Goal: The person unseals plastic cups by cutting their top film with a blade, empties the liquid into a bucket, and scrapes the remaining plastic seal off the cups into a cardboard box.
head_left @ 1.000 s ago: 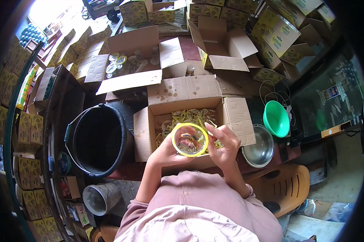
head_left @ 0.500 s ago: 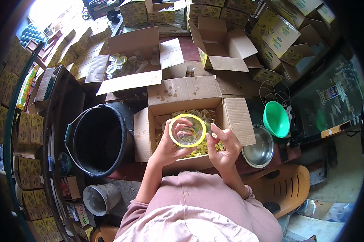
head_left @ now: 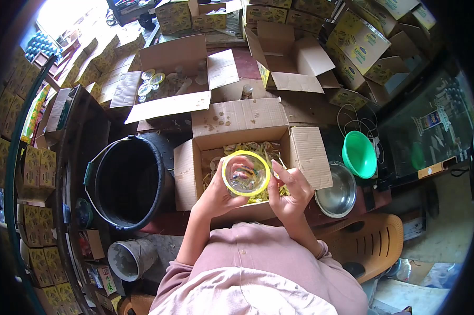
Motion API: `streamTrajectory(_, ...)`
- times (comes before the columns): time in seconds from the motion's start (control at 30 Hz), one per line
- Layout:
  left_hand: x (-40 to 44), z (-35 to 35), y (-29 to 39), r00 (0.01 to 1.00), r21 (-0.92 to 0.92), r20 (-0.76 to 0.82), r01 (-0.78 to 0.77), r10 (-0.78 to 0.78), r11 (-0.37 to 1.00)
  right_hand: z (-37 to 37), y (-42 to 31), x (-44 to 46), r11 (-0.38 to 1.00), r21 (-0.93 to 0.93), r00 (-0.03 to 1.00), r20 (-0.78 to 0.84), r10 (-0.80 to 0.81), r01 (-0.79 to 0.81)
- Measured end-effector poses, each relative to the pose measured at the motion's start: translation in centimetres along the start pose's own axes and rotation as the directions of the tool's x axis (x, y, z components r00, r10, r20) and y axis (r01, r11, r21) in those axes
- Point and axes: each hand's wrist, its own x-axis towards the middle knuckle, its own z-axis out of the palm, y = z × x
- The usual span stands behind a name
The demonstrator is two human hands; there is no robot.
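Observation:
My left hand (head_left: pixel 214 195) is wrapped around a clear plastic cup (head_left: pixel 251 185) with a bright yellow rim. The cup's open-looking round top faces me, and my fingers show through its wall. Close to the right side of the rim, my right hand (head_left: pixel 290 195) has its thumb and fingers drawn together in a pinch; what is between them, if anything, is too small to make out. Both hands are above an open cardboard box (head_left: pixel 241 118), which holds many thin yellow strips (head_left: pixel 258 197).
A black bucket (head_left: pixel 129 184) stands left, above a grey bucket (head_left: pixel 133 260). To the right are a green bowl (head_left: pixel 360 155), a steel bowl (head_left: pixel 335 191) and an orange chair (head_left: pixel 371 247). Behind, one carton (head_left: pixel 174 52) holds yellow-rimmed cups; another open carton (head_left: pixel 294 58) sits beside it.
The cup has shifted slightly down and to the right in my left hand. My right hand stays beside the rim, its fingers a little more curled.

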Motion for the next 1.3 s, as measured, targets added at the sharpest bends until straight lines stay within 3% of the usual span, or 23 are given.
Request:
streamTrajectory(0.27, 0.1, -0.1, 0.1, 1.000, -0.142, 0.030, -0.004, 0.009, 0.990, -0.8, -0.4, 1.0, 0.980, 0.151, 0.990, 0.086, 0.116, -0.128)
streamTrajectory(0.33, 0.2, 0.2, 0.0, 0.999, -0.178, -0.017, -0.031, 0.028, 0.983, -0.5, -0.3, 0.5, 0.982, 0.159, 0.994, 0.057, 0.095, -0.103)
streamTrajectory(0.43, 0.2, 0.4, -0.2, 1.000, -0.092, -0.025, -0.021, 0.019, 0.996, -0.4, -0.3, 0.4, 0.986, 0.138, 0.995, 0.052, 0.083, -0.089)
streamTrajectory(0.53, 0.0, 0.1, -0.3, 1.000, -0.068, 0.026, 0.002, 0.000, 0.998, -0.4, -0.2, 0.6, 0.985, 0.149, 0.995, 0.062, 0.075, -0.084)
streamTrajectory(0.73, -0.1, 0.1, -0.2, 0.997, -0.225, 0.064, 0.046, -0.032, 0.973, -0.5, -0.1, 0.9, 0.979, 0.178, 0.991, 0.101, 0.086, -0.103)
streamTrajectory(0.87, -0.3, 0.1, -0.7, 0.999, -0.292, -0.021, 0.042, -0.050, 0.956, -0.4, -0.1, 0.5, 0.970, 0.205, 0.987, 0.113, 0.111, -0.133)
streamTrajectory(1.3, -0.2, -0.7, -0.5, 0.996, -0.308, 0.083, 0.058, -0.034, 0.950, 0.0, -0.6, 0.7, 0.989, 0.131, 0.994, 0.091, 0.053, -0.064)
